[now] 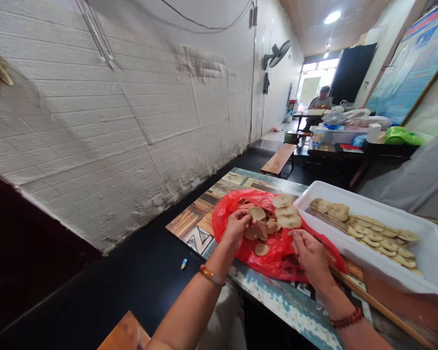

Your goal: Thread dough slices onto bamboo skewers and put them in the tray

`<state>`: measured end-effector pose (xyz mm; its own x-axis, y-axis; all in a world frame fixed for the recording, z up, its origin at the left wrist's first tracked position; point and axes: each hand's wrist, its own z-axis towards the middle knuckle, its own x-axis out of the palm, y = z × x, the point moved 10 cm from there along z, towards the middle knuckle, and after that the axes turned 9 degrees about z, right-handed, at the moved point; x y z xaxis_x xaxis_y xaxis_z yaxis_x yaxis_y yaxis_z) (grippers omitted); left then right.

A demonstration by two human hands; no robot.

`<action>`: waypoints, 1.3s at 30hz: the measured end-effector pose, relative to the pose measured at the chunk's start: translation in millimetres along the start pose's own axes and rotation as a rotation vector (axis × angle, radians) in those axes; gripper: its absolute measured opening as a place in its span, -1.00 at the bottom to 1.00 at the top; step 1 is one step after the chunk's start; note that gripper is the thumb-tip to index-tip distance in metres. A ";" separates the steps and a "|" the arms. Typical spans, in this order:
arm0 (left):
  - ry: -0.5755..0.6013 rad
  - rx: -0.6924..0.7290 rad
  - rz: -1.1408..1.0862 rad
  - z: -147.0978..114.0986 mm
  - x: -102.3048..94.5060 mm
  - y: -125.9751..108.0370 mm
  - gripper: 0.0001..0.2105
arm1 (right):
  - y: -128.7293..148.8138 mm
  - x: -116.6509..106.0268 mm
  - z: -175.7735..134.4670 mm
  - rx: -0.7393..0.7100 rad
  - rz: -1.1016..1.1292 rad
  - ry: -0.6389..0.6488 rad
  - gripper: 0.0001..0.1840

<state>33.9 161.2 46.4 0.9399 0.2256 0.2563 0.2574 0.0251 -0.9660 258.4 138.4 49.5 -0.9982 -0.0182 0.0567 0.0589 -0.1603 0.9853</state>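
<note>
My left hand [237, 224] pinches a round, thin beige slice [257, 213] above an open red plastic bag [246, 265]. More of these loose slices [254, 231] lie in the bag; their exact kind is unclear. My right hand [308, 250] is closed at the lower end of a skewer, its thin stick mostly hidden by the fingers and food. Several beige slices [287, 212] are threaded on that skewer, standing up from the fingertips. The held slice is apart from those on the skewer.
To the right, a white plastic tub [377, 194] contains finished-looking skewers of slices [383, 238]. Bare bamboo sticks [379, 304] lie along the patterned table [197, 209] before it. Beyond are a wooden bench [279, 159], a cluttered table [326, 151] and a seated person [320, 101].
</note>
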 end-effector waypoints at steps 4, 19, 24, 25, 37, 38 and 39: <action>0.059 -0.034 -0.091 2.9 16.1 -6.3 -0.73 | -1.4 4.9 -1.3 0.059 0.090 0.044 -0.61; 0.123 -0.092 -0.311 37.7 64.8 -17.0 -0.75 | -15.1 18.0 -4.0 0.154 0.133 0.167 -0.67; 0.112 -0.077 -0.374 48.7 52.6 -9.8 -0.70 | -21.5 23.1 -8.7 0.188 -0.014 0.206 -0.65; 0.100 -0.069 -0.363 49.8 48.3 -8.5 -0.69 | -22.8 24.4 -10.5 0.195 -0.049 0.213 -0.64; -0.005 -0.058 -0.322 50.1 33.1 -3.5 -0.72 | -32.7 23.3 -17.1 0.281 -0.126 0.196 -0.60; -0.003 -0.059 -0.333 50.2 33.5 -2.5 -0.71 | -33.5 23.4 -17.0 0.282 -0.124 0.200 -0.60; -0.003 -0.064 -0.342 50.4 33.7 -1.3 -0.69 | -34.2 23.4 -16.9 0.280 -0.124 0.203 -0.60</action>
<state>53.9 217.9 54.6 0.7962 0.2179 0.5645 0.5709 0.0387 -0.8201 233.2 126.9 14.4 -0.9739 -0.2155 -0.0710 -0.0949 0.1026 0.9902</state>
